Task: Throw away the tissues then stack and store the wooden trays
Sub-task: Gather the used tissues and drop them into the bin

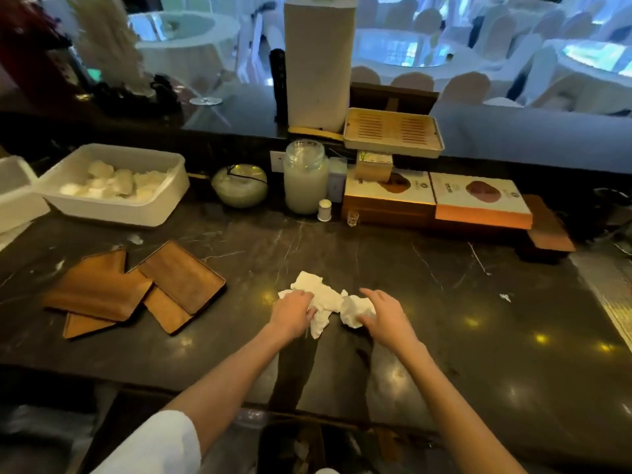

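On the counter (444, 302), left hand (294, 313) grips the larger tissue (325, 295), right hand (386, 313) the balled tissue (354, 309).

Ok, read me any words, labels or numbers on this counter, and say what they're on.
Nothing reads clearly.
Left flat box: dark print near its edge, too blurred.
Right flat box: dark print and a round logo, too blurred.
Small carton under the bamboo tray: green mark, too blurred.

Single view — head-worn, wide-angle, facing forward and down; dark counter (444, 285) close below, dining hall (513, 56) distant along the top edge.
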